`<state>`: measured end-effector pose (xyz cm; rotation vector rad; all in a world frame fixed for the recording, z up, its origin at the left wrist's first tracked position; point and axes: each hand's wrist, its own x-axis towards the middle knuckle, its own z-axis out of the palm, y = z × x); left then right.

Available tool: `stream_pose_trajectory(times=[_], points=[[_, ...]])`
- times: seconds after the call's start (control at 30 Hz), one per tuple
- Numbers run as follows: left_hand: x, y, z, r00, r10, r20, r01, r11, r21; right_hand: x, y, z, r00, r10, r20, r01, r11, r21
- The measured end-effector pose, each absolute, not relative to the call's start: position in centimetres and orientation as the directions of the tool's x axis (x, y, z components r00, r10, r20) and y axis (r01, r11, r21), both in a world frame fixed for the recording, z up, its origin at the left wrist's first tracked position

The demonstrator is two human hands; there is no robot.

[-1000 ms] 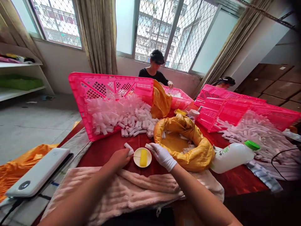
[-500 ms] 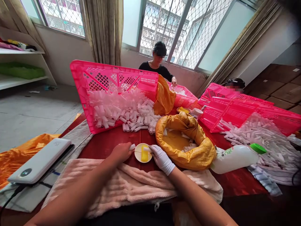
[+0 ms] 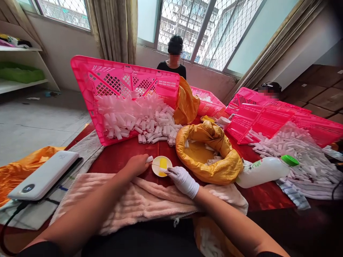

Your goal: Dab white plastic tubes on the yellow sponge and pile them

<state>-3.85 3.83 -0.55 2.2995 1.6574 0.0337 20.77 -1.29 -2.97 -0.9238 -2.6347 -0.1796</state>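
My bare left hand (image 3: 138,165) is closed around a short white plastic tube (image 3: 150,159), beside the left rim of a small white dish (image 3: 155,171). A thin stick (image 3: 155,164) reaches from these fingers over the dish. Inside the dish lies a bright yellow patch (image 3: 163,164); whether it is liquid or solid I cannot tell. At the dish's lower right edge, the fingers of my white-gloved right hand (image 3: 184,181) are pinched together; what they hold is hidden. Close to the right hand sits a rolled-down yellow sack (image 3: 197,155) with some white tubes inside.
A tilted pink basket (image 3: 125,82) spills white tubes (image 3: 150,121) onto the red table. To the right are a white bottle with a green cap (image 3: 265,172) and another tube heap (image 3: 292,153). A power bank (image 3: 44,175) lies left; a pink towel (image 3: 107,207) lines the front edge.
The tube that my right hand held over the yellow patch is no longer visible, and that hand sits lower at the dish's rim. The co-worker opposite is more upright, with the hand out of sight.
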Motion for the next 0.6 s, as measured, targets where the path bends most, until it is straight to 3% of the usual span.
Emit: stream_pose_trajectory(times=[0.1,0.17,0.27,0.33,0.37,0.47,0.6], points=[[-3.7,4.1,-0.5,0.324,0.928,-0.184,0.930,-0.277,0.240,19.9,-1.7,-2.5,-0.825,0.469,0.317,0.477,0.877,-0.057],[-3.6,4.1,-0.4,0.331,0.925,-0.184,0.927,-0.283,0.248,18.8,-1.7,-2.4,-0.796,0.470,0.382,0.424,0.883,-0.201],[-3.7,3.8,-0.4,0.350,0.934,-0.074,0.914,-0.324,0.243,17.1,-1.1,-2.9,-0.409,0.711,0.572,0.382,0.703,-0.600],[-3.8,3.5,-0.3,0.368,0.929,0.032,0.902,-0.365,0.232,16.2,-0.3,-2.9,-0.068,0.874,0.482,0.198,0.485,-0.852],[-3.8,3.3,-0.2,0.387,0.919,0.075,0.888,-0.393,0.239,15.8,0.1,-2.7,0.036,0.922,0.385,0.083,0.381,-0.921],[-3.6,2.7,0.1,0.475,0.869,0.138,0.820,-0.494,0.290,15.3,0.9,-1.5,0.113,0.981,0.157,-0.135,0.171,-0.976],[-3.0,1.5,0.4,0.525,0.841,0.127,0.800,-0.539,0.264,15.4,0.6,0.3,0.114,0.992,0.045,-0.118,0.058,-0.991]])
